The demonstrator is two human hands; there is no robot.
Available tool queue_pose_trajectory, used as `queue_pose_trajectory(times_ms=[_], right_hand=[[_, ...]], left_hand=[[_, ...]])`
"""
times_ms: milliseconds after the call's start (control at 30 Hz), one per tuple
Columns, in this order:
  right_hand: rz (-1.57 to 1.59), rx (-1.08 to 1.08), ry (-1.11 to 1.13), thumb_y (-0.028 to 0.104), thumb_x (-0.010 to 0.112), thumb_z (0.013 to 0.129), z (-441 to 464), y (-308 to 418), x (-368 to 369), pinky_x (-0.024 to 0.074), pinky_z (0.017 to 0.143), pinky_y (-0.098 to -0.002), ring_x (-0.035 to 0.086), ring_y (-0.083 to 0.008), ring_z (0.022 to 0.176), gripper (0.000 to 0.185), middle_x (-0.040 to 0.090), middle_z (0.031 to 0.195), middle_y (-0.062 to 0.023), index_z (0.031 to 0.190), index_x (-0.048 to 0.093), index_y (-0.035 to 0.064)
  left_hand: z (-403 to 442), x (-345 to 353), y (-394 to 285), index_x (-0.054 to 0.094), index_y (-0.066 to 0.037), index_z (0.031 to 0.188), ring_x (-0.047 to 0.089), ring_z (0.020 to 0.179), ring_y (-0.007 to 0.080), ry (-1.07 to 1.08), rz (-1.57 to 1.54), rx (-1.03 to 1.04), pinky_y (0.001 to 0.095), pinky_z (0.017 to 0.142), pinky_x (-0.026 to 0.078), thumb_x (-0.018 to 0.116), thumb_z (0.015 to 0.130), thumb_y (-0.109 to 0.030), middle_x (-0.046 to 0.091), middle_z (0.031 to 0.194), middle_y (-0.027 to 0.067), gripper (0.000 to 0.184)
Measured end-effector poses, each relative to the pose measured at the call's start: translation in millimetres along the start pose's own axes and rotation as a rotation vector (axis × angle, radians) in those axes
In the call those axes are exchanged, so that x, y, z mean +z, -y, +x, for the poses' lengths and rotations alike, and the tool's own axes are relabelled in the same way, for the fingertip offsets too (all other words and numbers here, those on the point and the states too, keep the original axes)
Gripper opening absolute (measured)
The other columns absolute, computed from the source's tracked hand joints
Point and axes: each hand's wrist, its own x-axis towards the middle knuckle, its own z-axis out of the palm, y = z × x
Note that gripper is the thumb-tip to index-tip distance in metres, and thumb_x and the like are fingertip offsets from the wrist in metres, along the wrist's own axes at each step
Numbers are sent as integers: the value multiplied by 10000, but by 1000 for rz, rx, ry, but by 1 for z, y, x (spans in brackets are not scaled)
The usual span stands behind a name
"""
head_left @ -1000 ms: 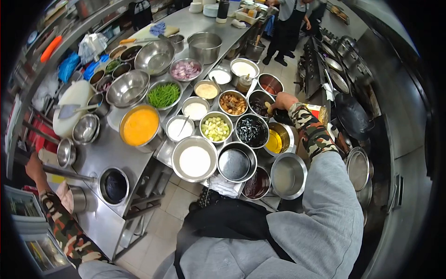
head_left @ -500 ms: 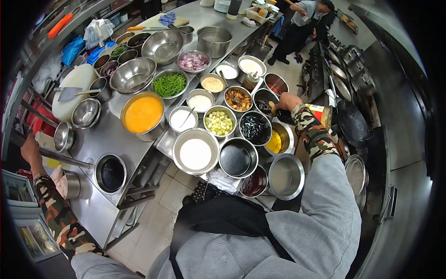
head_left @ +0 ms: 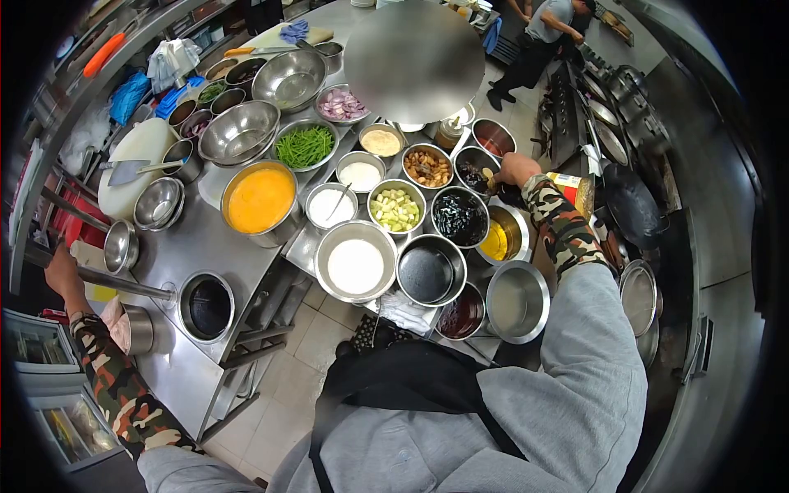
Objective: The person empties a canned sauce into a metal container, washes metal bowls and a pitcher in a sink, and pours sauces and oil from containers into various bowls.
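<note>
My left hand (head_left: pixel 64 273) is at the far left, wrapped against the metal post (head_left: pixel 123 283) of the shelf. My right hand (head_left: pixel 519 169) reaches over the right rim of a pot of dark pieces (head_left: pixel 472 174). Its fingers are bent together, and what they hold is hidden. Close by stand a pot of red sauce (head_left: pixel 491 135), a pot of yellow oil (head_left: pixel 496 240), a pot of brown chunks (head_left: pixel 428 167) and a pot of glossy black food (head_left: pixel 459 215). A jar with a red and yellow label (head_left: pixel 573 193) is just right of my right forearm.
Pots of orange liquid (head_left: pixel 261 201), white powder (head_left: pixel 355 264) and green cubes (head_left: pixel 394 207) crowd the middle. A wok (head_left: pixel 634 201) and stove line the right. A person (head_left: pixel 546 41) stands at the back right. A blurred oval hides part of the back counter.
The view has shifted slightly, so the pots sit a little farther right. A blurred patch now covers the back counter. The person at the back leans forward more. Both my hands stay nearly in place.
</note>
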Motion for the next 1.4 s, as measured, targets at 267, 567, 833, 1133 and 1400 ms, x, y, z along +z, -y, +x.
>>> queue_pose_trajectory(times_ms=[267,567,833,1133,1400], right_hand=[[3,6,-4,385,730,733,-2,-1,2,506,826,-372,643,-285,985,494,664,1072,-136,1070,664,30],[18,7,-11,389,745,725,1,-1,1,500,842,-379,634,-309,998,526,657,1083,-157,1081,655,13],[-10,-46,5,431,744,718,9,-1,4,490,855,-402,616,-332,1026,568,640,1097,-188,1080,642,6],[-32,-175,-93,387,779,630,21,-5,17,500,780,-434,648,-363,900,550,660,961,-237,971,662,-29],[-92,-103,-139,373,780,622,15,-6,15,533,737,-421,672,-332,870,500,681,943,-191,938,691,-4]], left_hand=[[6,1,8,652,-87,1024,598,1001,335,-11,256,216,423,836,444,492,848,-358,648,1045,184,361],[0,-1,-2,680,-8,890,632,861,301,-83,58,154,393,788,439,592,778,-439,676,838,150,454],[16,4,12,649,-102,976,626,871,331,54,49,63,422,788,454,519,822,-404,665,915,154,363],[-34,-40,-48,671,-159,956,660,881,343,-52,718,455,455,737,521,416,896,-346,687,909,138,321],[-2,-10,-5,695,-158,893,663,839,297,-43,412,318,424,727,482,502,837,-469,684,836,144,370]])
